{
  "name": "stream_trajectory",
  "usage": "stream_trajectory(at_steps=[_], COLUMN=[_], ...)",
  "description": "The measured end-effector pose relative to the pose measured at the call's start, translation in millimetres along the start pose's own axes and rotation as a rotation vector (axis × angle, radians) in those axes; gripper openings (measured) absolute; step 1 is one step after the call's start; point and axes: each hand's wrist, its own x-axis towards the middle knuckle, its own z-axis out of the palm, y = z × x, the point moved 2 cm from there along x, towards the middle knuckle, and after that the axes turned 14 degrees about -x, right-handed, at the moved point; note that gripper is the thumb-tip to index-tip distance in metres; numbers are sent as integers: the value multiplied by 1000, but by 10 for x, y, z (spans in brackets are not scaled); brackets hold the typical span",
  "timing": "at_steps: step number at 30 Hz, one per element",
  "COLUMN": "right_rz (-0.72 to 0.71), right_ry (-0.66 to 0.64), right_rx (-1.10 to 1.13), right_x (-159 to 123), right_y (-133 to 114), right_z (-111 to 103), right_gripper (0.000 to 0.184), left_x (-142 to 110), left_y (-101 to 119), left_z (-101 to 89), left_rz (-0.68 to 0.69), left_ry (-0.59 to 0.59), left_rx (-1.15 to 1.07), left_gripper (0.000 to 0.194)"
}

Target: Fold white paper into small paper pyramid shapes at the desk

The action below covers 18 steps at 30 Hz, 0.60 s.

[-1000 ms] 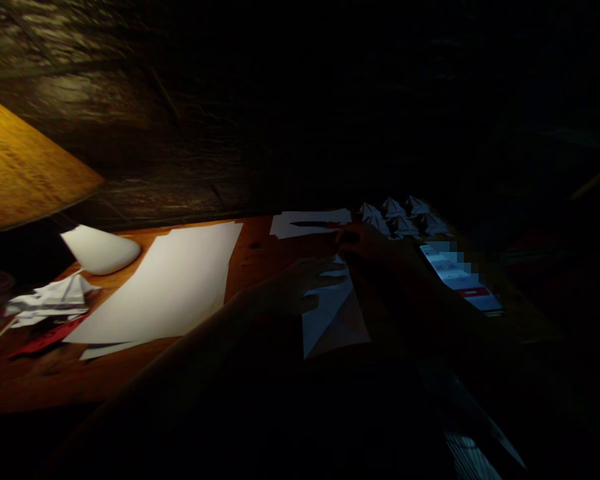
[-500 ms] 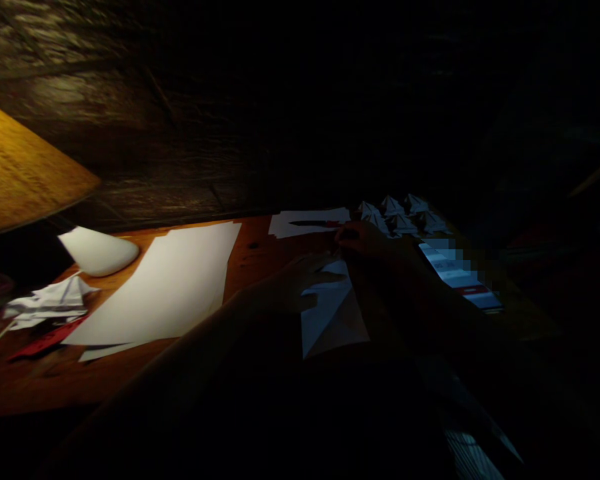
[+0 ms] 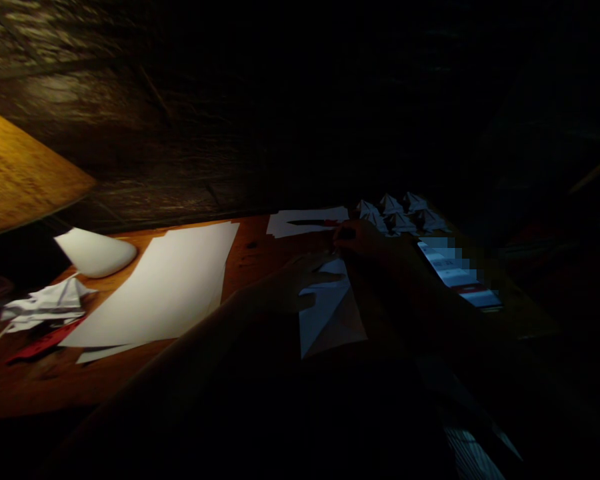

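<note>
A creased sheet of paper [image 3: 325, 327] lies on the dim middle of the table, with diagonal fold lines across its near half. Over its left side, my left hand [image 3: 305, 280] rests flat, fingers stretched apart on the surface. At the far end of the sheet, my right hand [image 3: 357, 239] is closed, thumb and fingers pinching near the paper's far edge. Deep shadow hides most of that grip. Just beyond, a knife [image 3: 305, 223] with a dark blade and reddish handle lies on a small stack of paper [image 3: 280, 225].
Left of my arm is a stack of white sheets [image 3: 155, 287]. Farther left are a white lamp base [image 3: 100, 253], crumpled folded paper [image 3: 55, 300] and a red flat object [image 3: 45, 341]. Several folded paper shapes [image 3: 399, 221] stand back right, near a lit phone [image 3: 455, 270].
Both hands keep nearly the same place on the creased sheet. The whole view has shifted very slightly, with the table things a little farther left.
</note>
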Motion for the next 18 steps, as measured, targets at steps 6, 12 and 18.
stream_trajectory(at_steps=[6, 12, 18], right_rz=[5, 11, 21], right_ry=[16, 27, 29], right_rx=[-29, -51, -53], right_x=[-11, -8, 0], right_y=[-30, -49, -58], right_z=[-12, -12, 11], right_gripper=[5, 7, 6], left_x=[28, 24, 28], left_y=[-72, -59, -48], left_z=[19, 11, -1], left_rz=[31, 54, 4], left_ry=[-8, 2, -11], left_rx=[0, -15, -17], left_gripper=[70, 68, 69])
